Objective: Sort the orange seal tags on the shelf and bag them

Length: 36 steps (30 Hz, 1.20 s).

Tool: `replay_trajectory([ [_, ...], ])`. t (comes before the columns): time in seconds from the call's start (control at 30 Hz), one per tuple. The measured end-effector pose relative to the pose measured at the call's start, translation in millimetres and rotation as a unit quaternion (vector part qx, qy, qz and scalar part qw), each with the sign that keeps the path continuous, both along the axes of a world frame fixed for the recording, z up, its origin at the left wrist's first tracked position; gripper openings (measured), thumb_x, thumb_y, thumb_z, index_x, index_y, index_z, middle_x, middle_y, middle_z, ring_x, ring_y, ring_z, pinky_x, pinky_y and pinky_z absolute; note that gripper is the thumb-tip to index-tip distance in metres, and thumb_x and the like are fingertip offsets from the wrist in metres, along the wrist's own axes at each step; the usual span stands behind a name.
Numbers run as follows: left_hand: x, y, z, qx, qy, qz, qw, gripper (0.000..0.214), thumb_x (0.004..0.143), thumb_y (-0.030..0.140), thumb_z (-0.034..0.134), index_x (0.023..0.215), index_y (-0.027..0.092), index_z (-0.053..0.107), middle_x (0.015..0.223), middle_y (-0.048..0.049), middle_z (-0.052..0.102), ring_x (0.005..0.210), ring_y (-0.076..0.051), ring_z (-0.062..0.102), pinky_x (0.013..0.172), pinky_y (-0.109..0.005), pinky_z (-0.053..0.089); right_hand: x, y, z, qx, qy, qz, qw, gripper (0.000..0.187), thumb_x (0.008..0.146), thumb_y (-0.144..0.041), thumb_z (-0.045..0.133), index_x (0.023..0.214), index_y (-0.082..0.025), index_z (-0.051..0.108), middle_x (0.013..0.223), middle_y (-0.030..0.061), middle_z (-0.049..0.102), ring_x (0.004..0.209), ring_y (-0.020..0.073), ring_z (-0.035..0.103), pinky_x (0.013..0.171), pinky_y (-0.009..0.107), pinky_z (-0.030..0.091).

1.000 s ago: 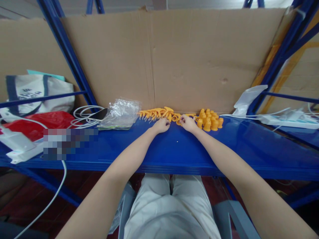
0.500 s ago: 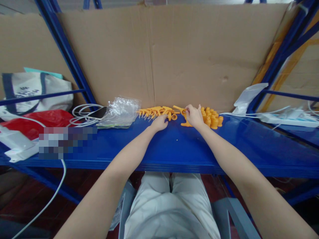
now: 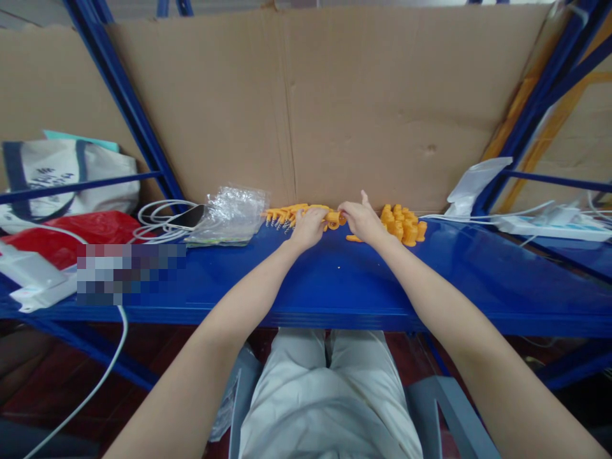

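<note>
My left hand [image 3: 310, 227] is closed on an orange plastic piece [image 3: 336, 217], its far end pointing at my right hand. My right hand [image 3: 363, 220] pinches the right end of this same piece between thumb and fingers. Left of my hands lie several orange corkscrews [image 3: 282, 214] in a row, their metal spirals toward me. To the right of my right hand stands a cluster of orange plastic parts [image 3: 405, 224]. One flat orange end [image 3: 354, 238] shows under my right hand; the rest of it is hidden.
A stack of clear plastic bags [image 3: 234, 213] lies left of the corkscrews, with a dark phone [image 3: 189, 218] and white cable [image 3: 157, 220] beyond. A red bag [image 3: 81, 236] and power strip [image 3: 43, 277] are farther left. Cardboard [image 3: 363, 108] stands behind the blue table [image 3: 335, 287].
My right hand has moved left, bringing the orange piece to my left hand. My left hand has shifted slightly up and right and now grips it too.
</note>
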<state>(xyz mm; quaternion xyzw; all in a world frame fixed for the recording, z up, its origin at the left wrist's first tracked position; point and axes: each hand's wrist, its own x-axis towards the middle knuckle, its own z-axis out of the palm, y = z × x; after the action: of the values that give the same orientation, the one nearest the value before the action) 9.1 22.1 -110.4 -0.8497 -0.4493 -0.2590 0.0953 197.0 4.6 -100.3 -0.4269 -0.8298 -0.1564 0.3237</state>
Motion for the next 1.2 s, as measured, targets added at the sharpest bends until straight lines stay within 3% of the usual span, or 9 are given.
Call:
replay_trajectory([
  [0.13,1,1,-0.3,-0.017,0.029,0.002,0.999,0.030,0.097,0.021,0.044,0.118,0.021,0.064,0.123,-0.0113,0.072,0.122,-0.027,0.060,0.110,-0.048,0.030,8,5,0.3,-0.030,0.018,-0.013,0.999,0.032,0.096,-0.016,0.034,0.108,-0.022,0.064,0.100,0.0045,0.073,0.094,0.0211,0.067,0.119,0.064,0.014],
  [0.2,1,1,-0.1,-0.012,0.040,0.001,0.999,0.028,0.097,0.022,0.044,0.115,0.020,0.066,0.121,-0.0108,0.073,0.120,-0.027,0.061,0.109,-0.046,0.031,12,8,-0.4,-0.049,0.045,-0.025,0.998,0.032,0.097,-0.019,0.035,0.107,-0.021,0.065,0.100,0.0053,0.074,0.095,0.0218,0.068,0.116,0.061,0.023],
  [0.3,0,-1,1.5,-0.007,0.051,0.004,0.999,0.028,0.096,0.022,0.047,0.115,0.019,0.068,0.122,-0.0110,0.073,0.121,-0.027,0.061,0.108,-0.045,0.031,15,11,-3.7,-0.095,0.094,-0.024,0.991,0.033,0.101,-0.029,0.036,0.101,-0.019,0.068,0.095,0.0074,0.074,0.091,0.0220,0.068,0.101,0.044,0.046],
  [0.37,-1,-2,2.6,-0.005,0.056,0.004,0.998,0.028,0.095,0.020,0.048,0.114,0.019,0.069,0.122,-0.0111,0.073,0.121,-0.027,0.061,0.108,-0.045,0.032,15,13,-8.2,-0.131,0.115,-0.019,0.984,0.034,0.101,-0.037,0.041,0.099,-0.018,0.068,0.088,0.0070,0.073,0.084,0.0209,0.068,0.085,0.035,0.052],
  [0.5,-3,-2,3.8,-0.002,0.054,0.007,0.998,0.025,0.093,0.020,0.051,0.107,0.018,0.072,0.117,-0.0114,0.074,0.119,-0.028,0.062,0.106,-0.044,0.034,12,23,-20.0,-0.162,0.136,-0.004,0.977,0.023,0.092,-0.036,0.059,0.103,-0.017,0.066,0.088,0.0055,0.071,0.080,0.0191,0.066,0.079,0.034,0.054],
  [0.67,-3,1,4.2,-0.008,0.066,0.007,0.998,0.026,0.093,0.021,0.051,0.103,0.019,0.074,0.113,-0.0103,0.076,0.115,-0.027,0.065,0.100,-0.041,0.041,14,32,-26.6,-0.213,0.190,0.029,0.958,0.021,0.089,-0.029,0.059,0.108,-0.019,0.058,0.093,0.0045,0.069,0.082,0.0186,0.067,0.079,0.038,0.057],
  [0.83,-1,2,3.6,-0.020,0.060,-0.004,0.998,0.027,0.094,0.023,0.051,0.105,0.018,0.076,0.113,-0.0107,0.077,0.111,-0.027,0.067,0.096,-0.038,0.046,16,26,-20.3,-0.147,0.137,0.027,0.979,0.028,0.083,-0.022,0.062,0.110,-0.021,0.056,0.112,0.0080,0.067,0.098,0.0218,0.064,0.092,0.043,0.053],
  [1.03,-3,4,2.7,-0.025,0.029,-0.011,0.999,0.026,0.094,0.022,0.052,0.102,0.019,0.077,0.110,-0.0091,0.077,0.108,-0.026,0.069,0.094,-0.036,0.048,14,21,-15.5,-0.097,0.096,0.028,0.990,0.029,0.083,-0.022,0.062,0.111,-0.018,0.057,0.117,0.0125,0.065,0.099,0.0231,0.063,0.093,0.042,0.051],
  [1.2,-4,4,3.0,-0.023,0.041,-0.017,0.999,0.026,0.095,0.023,0.051,0.102,0.019,0.076,0.112,-0.0083,0.077,0.109,-0.024,0.067,0.096,-0.035,0.046,14,25,-20.0,-0.210,0.182,0.009,0.960,0.022,0.097,-0.039,0.052,0.105,-0.020,0.056,0.097,0.0063,0.069,0.078,0.0173,0.066,0.077,0.036,0.057],
])
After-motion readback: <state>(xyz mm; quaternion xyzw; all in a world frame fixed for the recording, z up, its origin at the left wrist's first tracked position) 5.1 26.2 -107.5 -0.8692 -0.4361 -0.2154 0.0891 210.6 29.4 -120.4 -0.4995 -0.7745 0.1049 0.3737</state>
